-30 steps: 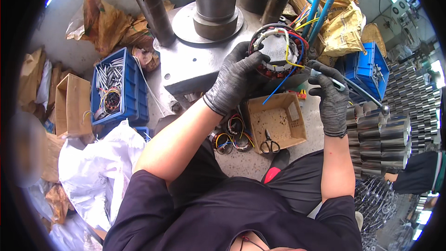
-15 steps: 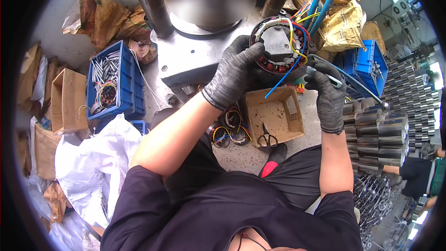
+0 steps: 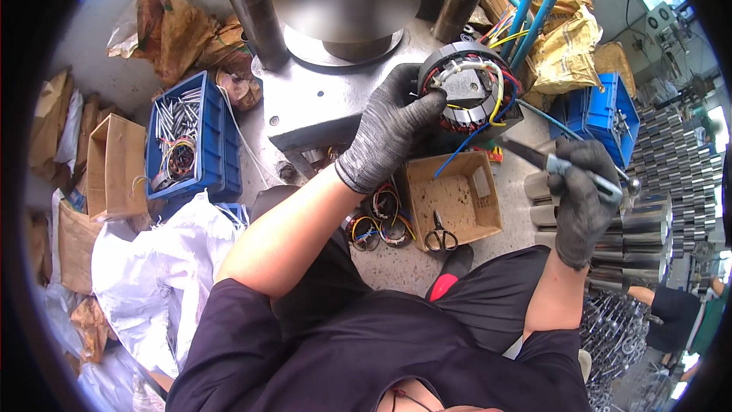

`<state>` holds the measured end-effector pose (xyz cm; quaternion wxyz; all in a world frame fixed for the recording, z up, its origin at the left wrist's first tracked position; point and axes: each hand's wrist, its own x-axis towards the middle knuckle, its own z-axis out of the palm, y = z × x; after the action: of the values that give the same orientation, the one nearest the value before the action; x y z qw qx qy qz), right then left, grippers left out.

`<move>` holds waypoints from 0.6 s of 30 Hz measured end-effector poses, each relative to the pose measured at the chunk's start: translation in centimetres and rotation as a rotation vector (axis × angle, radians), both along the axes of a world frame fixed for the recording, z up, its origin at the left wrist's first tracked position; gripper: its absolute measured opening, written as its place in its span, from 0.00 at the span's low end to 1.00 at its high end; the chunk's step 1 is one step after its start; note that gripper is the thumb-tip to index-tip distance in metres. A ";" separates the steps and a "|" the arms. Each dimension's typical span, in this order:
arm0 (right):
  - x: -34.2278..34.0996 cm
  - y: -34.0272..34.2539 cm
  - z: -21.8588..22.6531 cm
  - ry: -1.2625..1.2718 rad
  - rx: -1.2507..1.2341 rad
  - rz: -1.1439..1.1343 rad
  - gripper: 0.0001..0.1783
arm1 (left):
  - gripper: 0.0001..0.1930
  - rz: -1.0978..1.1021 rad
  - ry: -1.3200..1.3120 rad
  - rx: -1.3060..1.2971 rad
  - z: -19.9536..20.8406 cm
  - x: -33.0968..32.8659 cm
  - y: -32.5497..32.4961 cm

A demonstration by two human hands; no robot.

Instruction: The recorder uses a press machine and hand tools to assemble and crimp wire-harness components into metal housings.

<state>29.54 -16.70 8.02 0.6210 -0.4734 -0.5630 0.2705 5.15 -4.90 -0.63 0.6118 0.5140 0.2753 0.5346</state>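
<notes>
Vs. 1 s ago, R hand (image 3: pixel 583 198), fist closed on a slim metal tool (image 3: pixel 560 165), has pulled back right of the wound stator (image 3: pixel 467 98), which L hand (image 3: pixel 389 133) still clamps above the cardboard box (image 3: pixel 450 202), so tool work looks paused.

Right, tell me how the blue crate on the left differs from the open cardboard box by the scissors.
The blue crate is ribbed plastic; the cardboard box is plain brown card with a flap folded out. The crate holds many metal rods and a wire coil; the box looks nearly empty apart from a small pale piece. The crate lies far from both hands; the box lies below the left hand. Both are open-topped and rest on the floor.
</notes>
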 end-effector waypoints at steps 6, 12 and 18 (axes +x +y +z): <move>-1.7 -1.5 -0.1 -0.356 0.205 0.049 0.09 | 0.28 -0.002 0.068 0.044 -0.5 0.3 0.0; -0.6 -0.8 -1.3 -0.387 0.200 0.101 0.08 | 0.31 -0.020 -0.005 -0.050 0.0 1.1 -0.4; 0.7 -0.5 -1.7 -0.299 0.240 0.187 0.10 | 0.29 -0.074 -0.080 -0.160 0.1 1.1 -0.4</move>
<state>30.19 -17.19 6.35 0.5548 -0.3769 -0.7183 0.1848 6.24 -5.31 -0.49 0.6806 0.4516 0.2734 0.5080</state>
